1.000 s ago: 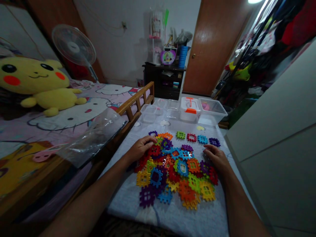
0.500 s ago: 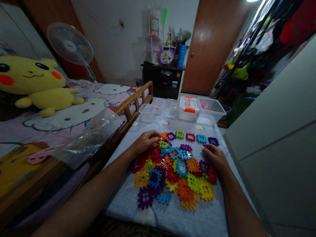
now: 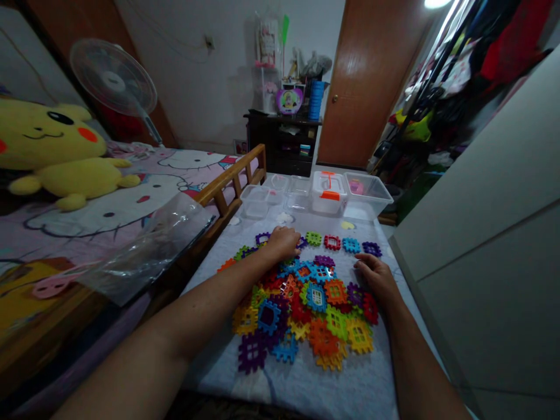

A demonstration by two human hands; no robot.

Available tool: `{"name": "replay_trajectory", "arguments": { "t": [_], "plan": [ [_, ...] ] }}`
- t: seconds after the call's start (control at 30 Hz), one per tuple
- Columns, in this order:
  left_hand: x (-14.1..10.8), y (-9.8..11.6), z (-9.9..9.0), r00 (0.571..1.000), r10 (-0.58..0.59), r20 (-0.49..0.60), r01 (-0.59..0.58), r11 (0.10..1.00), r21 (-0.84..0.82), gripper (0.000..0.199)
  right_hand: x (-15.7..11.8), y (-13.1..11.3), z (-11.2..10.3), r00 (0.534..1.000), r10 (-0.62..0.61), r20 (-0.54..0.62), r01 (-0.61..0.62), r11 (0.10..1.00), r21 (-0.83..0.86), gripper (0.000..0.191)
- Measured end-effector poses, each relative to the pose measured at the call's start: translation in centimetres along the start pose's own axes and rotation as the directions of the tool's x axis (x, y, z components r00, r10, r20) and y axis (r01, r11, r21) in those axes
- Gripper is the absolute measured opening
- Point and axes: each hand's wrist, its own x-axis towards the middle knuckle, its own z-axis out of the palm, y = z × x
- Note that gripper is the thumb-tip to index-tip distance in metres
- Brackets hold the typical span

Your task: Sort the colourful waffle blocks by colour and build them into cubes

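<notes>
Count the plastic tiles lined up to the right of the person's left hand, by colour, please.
Purple tiles: 2
Green tile: 1
Red tile: 1
Blue tile: 1
Total: 5

Yellow plush toy [image 3: 56, 154], standing fan [image 3: 112, 73], clear plastic boxes [image 3: 366, 193]

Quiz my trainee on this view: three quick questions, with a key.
1. True or false: the white storage box with the orange handle stands farther from the person than the row of plastic tiles.
2. Which colour is the tile at the row's right end? A green, B red, C purple.
3. Fill in: the hand nearer the wooden bed rail is the ___ hand.

Key: 1 true; 2 C; 3 left.
</notes>
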Motion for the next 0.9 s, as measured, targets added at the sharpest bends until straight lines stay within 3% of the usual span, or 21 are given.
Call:
{"name": "replay_trajectory", "arguments": {
  "t": [0.17,0.37,0.53,0.63,0.7,0.77,0.9],
  "plan": [
    [-0.2,0.1,-0.3,1.0,-0.004,0.004,0.004,1.0,0.015,0.023,-0.1,-0.1,0.0,1.0,-0.022,0.001,0.022,1.0,0.008,0.047],
    [-0.9,0.3,-1.3,0.997,0.076,-0.022,-0.076,0.997,-0.024,0.017,0.2,0.3,0.0,0.999,-0.037,0.004,0.037,0.999,-0.008,0.046],
    [-2.4,1.2,-3.2,0.987,0.151,-0.059,-0.162,0.924,-0.345,0.018,0.4,0.7,0.0,0.999,-0.035,0.0,0.035,0.999,-0.013,0.047],
    [-3.2,2.1,-4.1,0.978,0.207,0.0,-0.172,0.811,-0.56,0.022,0.4,0.8,0.0,0.999,-0.045,-0.001,0.045,0.999,-0.014,0.046],
    [-3.2,2.6,-4.1,0.96,0.276,0.043,-0.193,0.767,-0.613,0.024,0.4,0.9,0.0,0.999,-0.051,0.002,0.051,0.999,-0.008,0.044],
    [-2.5,2.8,-3.6,0.955,0.296,0.026,-0.229,0.788,-0.571,0.023,0.4,1.0,0.0,0.999,-0.05,0.006,0.05,0.999,-0.003,0.043],
    [0.3,2.5,-1.8,0.978,0.203,-0.05,-0.208,0.928,-0.31,0.026,0.5,1.1,0.1,0.998,-0.056,0.0,0.056,0.998,-0.014,0.042]
  ]
}}
